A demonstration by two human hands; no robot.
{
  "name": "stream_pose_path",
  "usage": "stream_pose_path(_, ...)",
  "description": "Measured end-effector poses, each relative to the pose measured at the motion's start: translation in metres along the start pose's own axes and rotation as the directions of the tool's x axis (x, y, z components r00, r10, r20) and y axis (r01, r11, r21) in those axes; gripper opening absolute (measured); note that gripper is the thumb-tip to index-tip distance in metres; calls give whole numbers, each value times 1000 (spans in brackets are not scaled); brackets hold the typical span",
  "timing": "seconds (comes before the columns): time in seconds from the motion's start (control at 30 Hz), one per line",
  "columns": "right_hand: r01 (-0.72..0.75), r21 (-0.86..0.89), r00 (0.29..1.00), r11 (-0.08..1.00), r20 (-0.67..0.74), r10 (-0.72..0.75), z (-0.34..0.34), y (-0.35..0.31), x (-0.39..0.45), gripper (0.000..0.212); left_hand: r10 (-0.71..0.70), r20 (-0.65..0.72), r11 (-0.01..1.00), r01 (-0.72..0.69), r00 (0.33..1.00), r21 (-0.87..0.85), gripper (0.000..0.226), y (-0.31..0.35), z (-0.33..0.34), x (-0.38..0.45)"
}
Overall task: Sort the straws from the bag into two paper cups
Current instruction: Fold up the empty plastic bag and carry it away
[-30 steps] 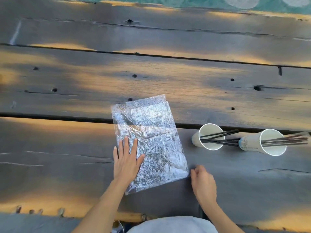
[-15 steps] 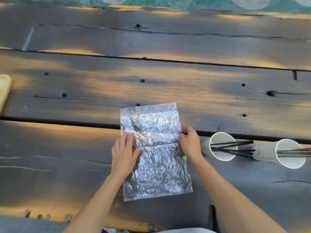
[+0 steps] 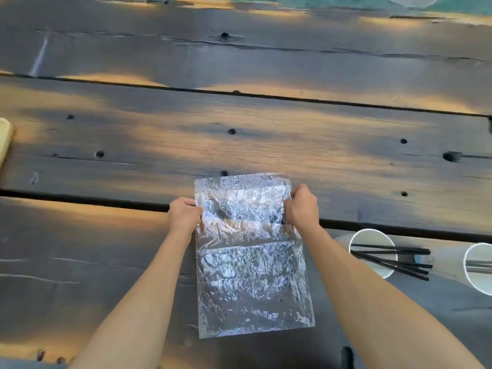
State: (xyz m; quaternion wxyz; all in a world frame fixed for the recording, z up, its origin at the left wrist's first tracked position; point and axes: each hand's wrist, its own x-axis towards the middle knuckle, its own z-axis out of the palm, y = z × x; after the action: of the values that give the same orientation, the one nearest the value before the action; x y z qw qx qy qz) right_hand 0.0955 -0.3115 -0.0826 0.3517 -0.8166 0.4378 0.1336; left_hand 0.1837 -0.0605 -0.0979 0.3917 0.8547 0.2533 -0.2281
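Observation:
A crinkled clear plastic bag (image 3: 253, 286) lies flat on the dark wooden table (image 3: 266, 134). My left hand (image 3: 184, 216) pinches the bag's left edge near its folded top flap. At the right edge, level with it, my right hand (image 3: 302, 209) grips the flap. No straws show inside the bag. To the right, a white paper cup (image 3: 371, 242) holds several black straws (image 3: 391, 258) that stick out to the right. A second paper cup (image 3: 478, 267), cut off by the frame's right edge, holds grey straws.
A pale wooden object (image 3: 4, 141) pokes in at the left edge. Gaps run between the table's planks. A small dark object (image 3: 347, 356) sits at the near edge. Teal ground shows beyond the far edge.
My left hand lifted off the bag's surface and took its left edge. My right hand came up from the near table edge to the bag's right edge. The view shifted, so the cups sit further right.

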Motion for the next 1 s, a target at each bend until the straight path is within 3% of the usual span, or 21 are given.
stream_pose_path(0.17, -108, 239, 993, 965, 65, 95, -2, 5, 10, 10, 16, 105, 990, -1, 994, -139, 14, -1, -12, 2)
stream_pose_path(0.27, -150, 354, 983, 923, 150, 102, -10, 9, 7, 20, 51, 148, 985, -25, 988, -172, 13, -4, -21, 1)
stream_pose_path(0.4, -151, 502, 984, 852, 160, 80, -20, 8, -9, 24, 110, 125, 979, -86, 986, -183, 20, -9, -31, -7)
stream_pose_path(0.53, -68, 533, 995, 843, 93, 22, -28, 13, -35, 12, 148, 112, 965, -119, 983, -233, 16, -18, -45, -22)
stream_pose_path(0.67, -60, 685, 987, 726, 149, -59, -37, 22, -67, 19, 204, 169, 929, -136, 964, -345, 17, -31, -62, -44)
stream_pose_path(0.83, -100, 761, 984, 641, 172, -51, -43, 33, -103, 31, 191, 186, 865, -76, 964, -496, 21, -56, -80, -73)
stream_pose_path(1.0, -85, 690, 968, 719, 229, -105, -46, 55, -129, 16, 135, 193, 850, -14, 972, -527, 25, -88, -90, -106)
